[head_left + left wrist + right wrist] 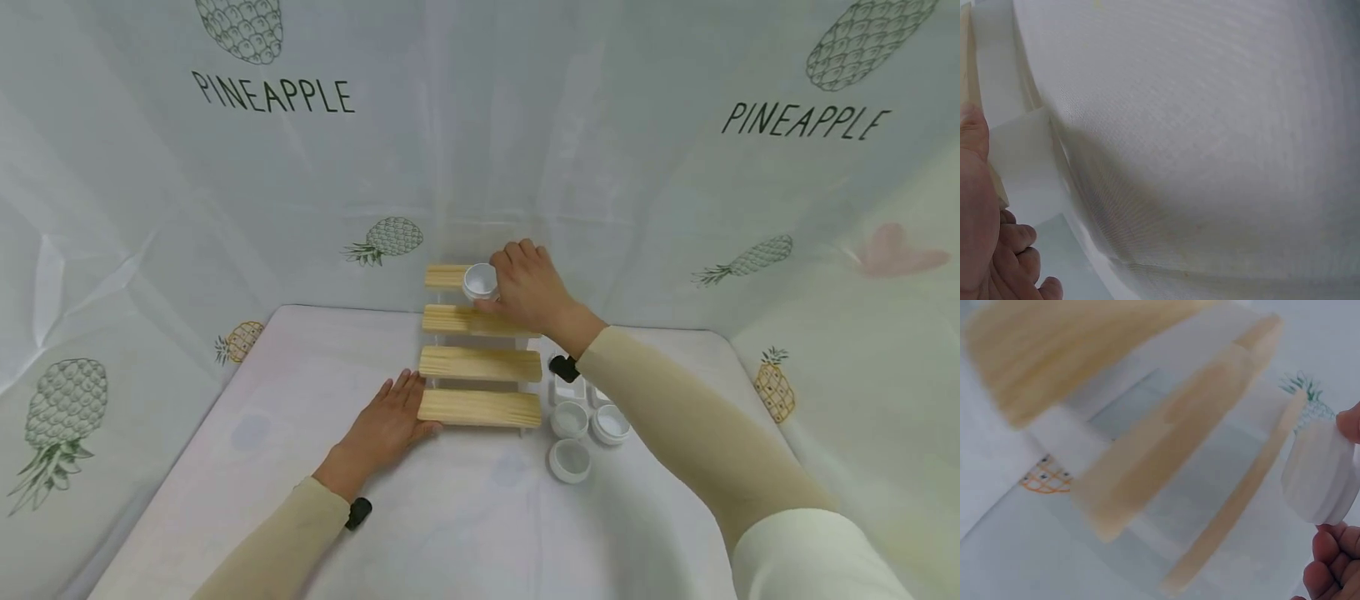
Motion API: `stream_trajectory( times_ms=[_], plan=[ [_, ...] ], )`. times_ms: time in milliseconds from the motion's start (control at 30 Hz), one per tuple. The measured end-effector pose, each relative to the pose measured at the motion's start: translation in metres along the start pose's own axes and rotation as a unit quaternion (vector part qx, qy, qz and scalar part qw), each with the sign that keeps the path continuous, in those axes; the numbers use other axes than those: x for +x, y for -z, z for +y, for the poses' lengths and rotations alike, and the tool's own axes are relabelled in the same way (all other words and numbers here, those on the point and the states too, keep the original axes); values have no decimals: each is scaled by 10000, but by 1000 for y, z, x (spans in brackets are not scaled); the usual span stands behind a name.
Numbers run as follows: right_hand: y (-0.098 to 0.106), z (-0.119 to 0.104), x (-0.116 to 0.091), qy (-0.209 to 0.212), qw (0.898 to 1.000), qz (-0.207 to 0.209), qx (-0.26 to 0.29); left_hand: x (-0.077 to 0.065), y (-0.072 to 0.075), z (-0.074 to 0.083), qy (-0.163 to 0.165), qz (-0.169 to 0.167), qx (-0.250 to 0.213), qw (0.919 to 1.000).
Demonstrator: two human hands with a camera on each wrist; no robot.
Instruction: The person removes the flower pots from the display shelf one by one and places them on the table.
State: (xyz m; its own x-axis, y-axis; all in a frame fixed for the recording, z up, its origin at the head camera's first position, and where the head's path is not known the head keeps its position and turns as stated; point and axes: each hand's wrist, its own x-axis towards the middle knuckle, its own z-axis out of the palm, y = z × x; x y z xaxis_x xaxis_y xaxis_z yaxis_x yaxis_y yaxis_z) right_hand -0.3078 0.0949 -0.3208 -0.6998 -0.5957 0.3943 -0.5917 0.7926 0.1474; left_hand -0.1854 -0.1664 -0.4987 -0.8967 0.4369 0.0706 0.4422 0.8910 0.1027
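A small stepped rack with several pale wooden slats (pixel 480 364) on white supports stands on the table. Over the top slat, my right hand (pixel 531 287) pinches a small white round jar (pixel 480 282) between thumb and fingers. In the right wrist view, the jar (pixel 1317 472) is seen from the side at the right edge, past the blurred slats. At the rack's lower left end rests my left hand (pixel 386 423), its fingers lying along the side and the thumb near the bottom slat's front edge. The left wrist view shows this hand (pixel 997 250) beside the rack's white support (pixel 1029 162).
Right of the rack stand several white round jars (pixel 570 461) and square white dishes (pixel 570 390), partly hidden by the right forearm. A pineapple-print curtain (pixel 480 150) hangs behind and around the white-covered table (pixel 465 517).
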Motion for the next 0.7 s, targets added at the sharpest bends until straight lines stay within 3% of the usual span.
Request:
stream_trajectory(
  times_ms=[400, 700],
  plan=[
    [-7, 15, -67, 209, 9994, 222, 136, -2, 7, 4, 42, -25, -294, 9996],
    [-13, 27, -137, 366, 9979, 455, 271, -1, 7, 6, 105, -150, -315, 9993]
  ],
)
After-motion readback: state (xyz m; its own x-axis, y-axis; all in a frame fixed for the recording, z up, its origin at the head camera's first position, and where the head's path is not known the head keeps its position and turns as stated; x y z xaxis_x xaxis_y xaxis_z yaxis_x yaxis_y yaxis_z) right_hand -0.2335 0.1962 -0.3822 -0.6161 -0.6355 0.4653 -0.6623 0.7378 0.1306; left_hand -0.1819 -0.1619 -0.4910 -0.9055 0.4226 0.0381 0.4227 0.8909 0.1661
